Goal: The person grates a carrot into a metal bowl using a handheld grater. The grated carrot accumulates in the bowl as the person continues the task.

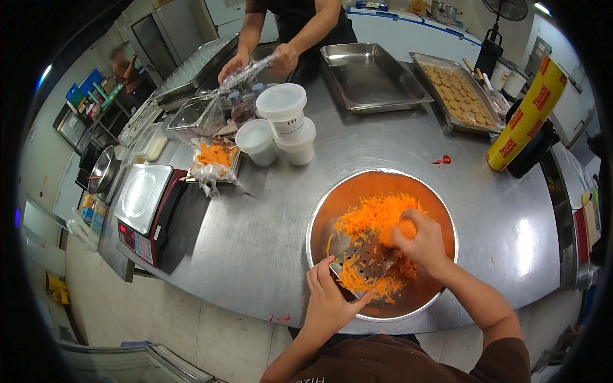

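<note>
A wide stainless steel mixing bowl (pixel 330 203) stands before me on the steel worktable. In it lies a heap of grated carrot (pixel 383 210), with more shreds scattered around a metal grater (pixel 366 261). The grater leans inside the bowl, its handle end over the near left rim. My left hand (pixel 328 299) grips that end. In my right hand (pixel 424 239) is a peeled piece of carrot (pixel 402 232), held at the grater's perforated face. The fingers partly cover the carrot, and shreds hide part of the grater.
Stacked white plastic tubs (pixel 282 105), a tray of peeled carrot pieces (pixel 215 155) and a digital scale (pixel 143 196) stand leftward. A deep steel pan (pixel 373 79), a cookie tray (pixel 459 95) and a yellow film roll (pixel 527 115) stand beyond. Across the table, a co-worker's hands (pixel 282 57) hold plastic wrap.
</note>
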Action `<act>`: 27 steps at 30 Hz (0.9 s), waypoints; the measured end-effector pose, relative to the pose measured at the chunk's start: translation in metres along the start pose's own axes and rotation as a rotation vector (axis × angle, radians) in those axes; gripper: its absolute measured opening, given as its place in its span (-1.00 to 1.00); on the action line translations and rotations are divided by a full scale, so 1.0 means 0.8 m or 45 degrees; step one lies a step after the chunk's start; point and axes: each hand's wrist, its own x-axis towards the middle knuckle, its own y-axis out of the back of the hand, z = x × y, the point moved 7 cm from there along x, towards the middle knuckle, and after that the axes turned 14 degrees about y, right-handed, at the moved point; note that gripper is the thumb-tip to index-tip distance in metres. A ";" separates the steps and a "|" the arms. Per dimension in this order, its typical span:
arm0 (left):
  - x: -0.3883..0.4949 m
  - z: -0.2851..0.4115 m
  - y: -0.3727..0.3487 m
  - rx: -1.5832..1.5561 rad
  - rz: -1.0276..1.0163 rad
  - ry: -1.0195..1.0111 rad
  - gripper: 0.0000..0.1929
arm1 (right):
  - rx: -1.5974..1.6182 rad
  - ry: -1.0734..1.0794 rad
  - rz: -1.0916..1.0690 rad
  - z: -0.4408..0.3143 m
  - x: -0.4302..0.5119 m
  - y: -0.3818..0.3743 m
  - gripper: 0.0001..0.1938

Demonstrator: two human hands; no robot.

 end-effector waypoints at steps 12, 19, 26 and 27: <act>0.000 -0.001 0.001 0.004 0.001 -0.001 0.00 | 0.351 -0.171 0.030 0.009 -0.007 -0.010 -0.67; 0.002 -0.003 0.003 0.007 0.025 -0.016 0.00 | 0.309 0.172 -0.041 -0.032 -0.003 -0.004 -0.70; 0.001 -0.004 -0.003 0.008 0.024 -0.014 -0.01 | 0.069 0.002 0.113 -0.005 0.004 0.002 -0.72; 0.002 -0.005 -0.003 0.006 0.018 -0.002 -0.01 | 0.121 0.049 0.023 -0.008 0.003 -0.005 -0.71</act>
